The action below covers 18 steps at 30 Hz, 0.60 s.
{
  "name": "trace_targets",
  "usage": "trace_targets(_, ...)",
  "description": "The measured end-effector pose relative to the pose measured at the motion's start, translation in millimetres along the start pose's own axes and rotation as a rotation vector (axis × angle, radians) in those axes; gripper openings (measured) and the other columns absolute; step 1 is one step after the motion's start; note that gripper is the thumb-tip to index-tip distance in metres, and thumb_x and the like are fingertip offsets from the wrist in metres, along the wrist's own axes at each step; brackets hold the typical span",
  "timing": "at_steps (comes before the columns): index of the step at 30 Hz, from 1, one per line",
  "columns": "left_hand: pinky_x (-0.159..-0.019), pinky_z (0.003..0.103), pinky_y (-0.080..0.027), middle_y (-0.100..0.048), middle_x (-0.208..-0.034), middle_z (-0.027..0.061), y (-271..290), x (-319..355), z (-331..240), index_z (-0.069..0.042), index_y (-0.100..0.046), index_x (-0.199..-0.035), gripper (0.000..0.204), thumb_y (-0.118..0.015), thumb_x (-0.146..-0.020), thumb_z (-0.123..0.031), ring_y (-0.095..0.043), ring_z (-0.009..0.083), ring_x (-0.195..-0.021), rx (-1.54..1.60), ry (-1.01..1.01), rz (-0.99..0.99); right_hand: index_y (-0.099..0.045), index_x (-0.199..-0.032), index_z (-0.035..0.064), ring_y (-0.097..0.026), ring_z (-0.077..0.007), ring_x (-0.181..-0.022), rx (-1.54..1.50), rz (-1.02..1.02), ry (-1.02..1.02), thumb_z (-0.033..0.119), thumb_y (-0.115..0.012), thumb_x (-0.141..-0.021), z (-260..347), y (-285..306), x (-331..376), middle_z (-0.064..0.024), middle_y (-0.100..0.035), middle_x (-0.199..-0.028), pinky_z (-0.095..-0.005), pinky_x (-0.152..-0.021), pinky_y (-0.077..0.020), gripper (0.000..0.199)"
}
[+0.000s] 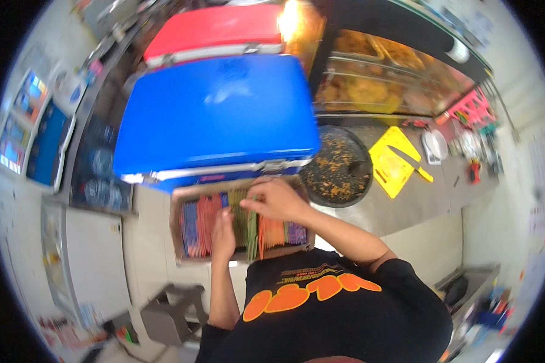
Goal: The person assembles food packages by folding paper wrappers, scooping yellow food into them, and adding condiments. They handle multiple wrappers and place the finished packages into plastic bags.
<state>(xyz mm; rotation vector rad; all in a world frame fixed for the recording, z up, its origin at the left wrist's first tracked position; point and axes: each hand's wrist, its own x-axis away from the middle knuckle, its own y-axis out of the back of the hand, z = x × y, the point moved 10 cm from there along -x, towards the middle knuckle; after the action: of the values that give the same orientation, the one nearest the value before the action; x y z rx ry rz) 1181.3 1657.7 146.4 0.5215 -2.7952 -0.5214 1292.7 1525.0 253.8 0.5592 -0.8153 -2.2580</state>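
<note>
A cardboard box (177,233) in front of me holds rows of thin paper packets stood on edge, in blue, red, green, orange and purple. My left hand (224,237) reaches in between the red packets (207,221) and the green packets (240,227); its thumb points up and its fingers look stretched, with their tips partly hidden. Over the far end of the green row is my right hand (277,199), its fingers bent together at the packet tops. Whatever they pinch is too small and blurred to make out. One orange packet (261,236) leans out of line.
Just beyond the box stands a blue cooler (218,115), with a red cooler (218,30) behind it. To the right are a round dark pan (336,169) with crumbs, a yellow cutting board (389,175) bearing a knife (409,160), and a lit food display case (393,72).
</note>
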Motion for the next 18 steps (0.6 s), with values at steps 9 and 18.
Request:
trace_targets(9, -0.095, 0.036, -0.042, -0.060, -0.107, 0.0145, -7.2, -6.0, -35.2, -0.001, -0.052, -0.125, 0.044, -0.043, -0.101, -0.037, -0.056, 0.0240, -0.106, 0.085, -0.142, 0.074, -0.069, -0.096, 0.0077, -0.064, -0.0371, -0.093, 0.071, 0.078, -0.016, 0.041, -0.062, -0.087, -4.2, -11.6, 6.4, -0.0194, -0.067, -0.088, -0.0486, -0.084, -0.0475, 0.035)
trace_targets(18, -0.084, 0.047, -0.048, -0.059, -0.108, 0.0299, -33.7, 23.3, -59.7, 0.005, -0.053, -0.117, 0.037, -0.058, -0.091, -0.020, -0.058, 0.0444, -0.101, -0.411, -0.339, -0.019, -0.068, -0.107, 0.0069, -0.057, -0.0389, -0.110, 0.024, 0.107, -0.089, 0.042, -0.050, -0.095, -15.2, -37.1, 16.9, -0.0215, -0.066, -0.103, -0.0508, -0.098, -0.0378, 0.041)
